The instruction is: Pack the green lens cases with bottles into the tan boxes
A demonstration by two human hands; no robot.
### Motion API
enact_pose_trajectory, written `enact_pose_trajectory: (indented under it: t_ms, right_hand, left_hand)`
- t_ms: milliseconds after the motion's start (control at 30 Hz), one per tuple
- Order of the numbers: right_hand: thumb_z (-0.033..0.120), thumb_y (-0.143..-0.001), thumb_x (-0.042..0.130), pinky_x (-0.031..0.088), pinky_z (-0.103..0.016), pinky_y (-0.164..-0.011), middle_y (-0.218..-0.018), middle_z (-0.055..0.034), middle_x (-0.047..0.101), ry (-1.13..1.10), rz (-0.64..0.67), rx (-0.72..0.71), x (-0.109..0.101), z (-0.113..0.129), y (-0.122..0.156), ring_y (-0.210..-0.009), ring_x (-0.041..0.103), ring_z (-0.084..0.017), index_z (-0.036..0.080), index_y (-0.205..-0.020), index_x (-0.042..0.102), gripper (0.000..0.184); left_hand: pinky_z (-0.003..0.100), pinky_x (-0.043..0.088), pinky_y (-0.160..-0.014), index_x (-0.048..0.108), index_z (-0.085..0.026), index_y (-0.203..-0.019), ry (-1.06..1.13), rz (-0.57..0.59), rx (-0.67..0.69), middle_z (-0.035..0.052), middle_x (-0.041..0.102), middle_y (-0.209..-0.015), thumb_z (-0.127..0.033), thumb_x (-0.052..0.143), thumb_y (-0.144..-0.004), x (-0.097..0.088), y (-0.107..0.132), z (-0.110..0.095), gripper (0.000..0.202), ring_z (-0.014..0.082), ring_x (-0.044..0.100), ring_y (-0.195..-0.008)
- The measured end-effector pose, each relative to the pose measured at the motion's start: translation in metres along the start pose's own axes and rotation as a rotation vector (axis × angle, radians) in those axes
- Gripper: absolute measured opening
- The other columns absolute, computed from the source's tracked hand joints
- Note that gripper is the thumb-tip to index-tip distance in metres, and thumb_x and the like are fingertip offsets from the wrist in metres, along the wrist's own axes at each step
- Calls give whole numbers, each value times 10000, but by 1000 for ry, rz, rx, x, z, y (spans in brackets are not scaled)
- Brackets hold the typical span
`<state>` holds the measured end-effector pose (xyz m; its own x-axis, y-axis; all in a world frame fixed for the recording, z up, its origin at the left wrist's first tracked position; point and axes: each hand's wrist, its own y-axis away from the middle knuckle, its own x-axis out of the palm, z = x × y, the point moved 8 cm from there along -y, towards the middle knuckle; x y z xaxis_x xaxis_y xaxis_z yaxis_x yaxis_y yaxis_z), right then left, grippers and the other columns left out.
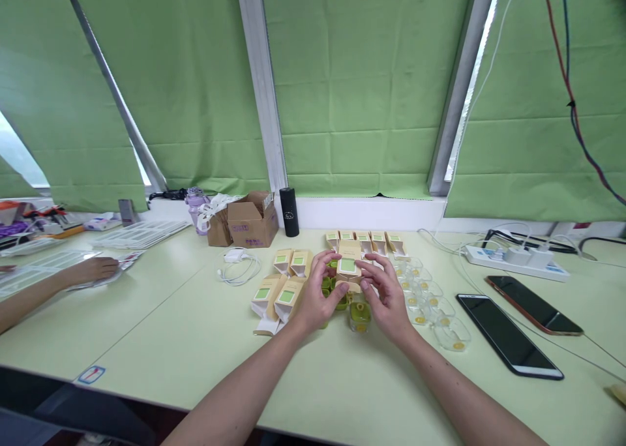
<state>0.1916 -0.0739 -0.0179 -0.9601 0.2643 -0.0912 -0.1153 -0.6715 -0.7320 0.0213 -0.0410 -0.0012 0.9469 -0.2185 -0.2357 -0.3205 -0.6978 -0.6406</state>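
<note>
Between my hands is a small cream cardboard box (348, 267) with a green window and its bottom flap hanging open. My left hand (317, 293) has its fingers on the box's left side. The fingers of my right hand (387, 296) press its right side. Just below it on the table stands a small clear container with a green lid (360, 317). More green lids (340, 297) lie partly hidden behind my left hand. Clear plastic containers with yellow dots (452, 334) stand in rows right of my right hand. Similar boxes (287, 297) lie to the left.
Another row of boxes (377, 242) stands at the back. Two phones (511, 335) and a power strip (516, 263) with cables lie on the right. A brown carton (253, 221), black bottle (289, 212) and white charger (235, 255) are behind. A co-worker's hand (95, 270) rests on sheets at left.
</note>
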Motion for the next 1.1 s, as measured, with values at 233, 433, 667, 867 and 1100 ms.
enact_pose_trajectory:
  t_ms: [233, 433, 667, 867, 1100]
  right_hand:
    - [386, -1064, 592, 643, -478, -986, -1495, -122, 489, -12, 20, -22, 2, 0, 1, -1372, 589, -316, 344, -1368, 709, 329]
    - [384, -1061, 591, 648, -480, -973, -1495, -129, 489, -27, 31, -23, 3, 2, 2, -1305, 636, -309, 331, -1374, 706, 338]
    - [388, -1058, 597, 655, -468, -959, -1491, -127, 489, -20, 33, -41, 3, 5, 2, -1265, 653, -293, 327, -1371, 706, 337]
    - [353, -1058, 602, 648, -448, -964, -1498, -122, 471, -33, 54, -46, 4, 5, 3, -1207, 677, -266, 334, -1385, 700, 341]
    - [344, -1045, 619, 651, -446, -954, -1495, -126, 470, -40, 53, -58, 5, 8, 2, -1198, 670, -269, 321, -1381, 704, 347]
  left_hand:
    - [431, 491, -1136, 567, -272, -1396, 3, -14, -2, 122, 518, -1496, -494, 687, -1013, -1, 0, 0, 458, 299, 564, -1361]
    - [436, 507, -1130, 563, -269, -1377, 20, -27, -19, 127, 520, -1486, -486, 697, -1006, -1, 0, 3, 450, 296, 594, -1323]
    - [422, 510, -1121, 554, -271, -1371, 18, -30, -21, 122, 521, -1482, -463, 691, -1014, -1, 0, 4, 428, 286, 606, -1309]
    - [402, 515, -1095, 546, -265, -1345, 22, -34, -26, 121, 519, -1471, -458, 682, -1021, -1, 0, 4, 401, 268, 626, -1260]
    - [408, 512, -1076, 543, -271, -1346, -10, -37, -31, 120, 524, -1459, -462, 666, -1030, -2, 0, 6, 390, 269, 613, -1248]
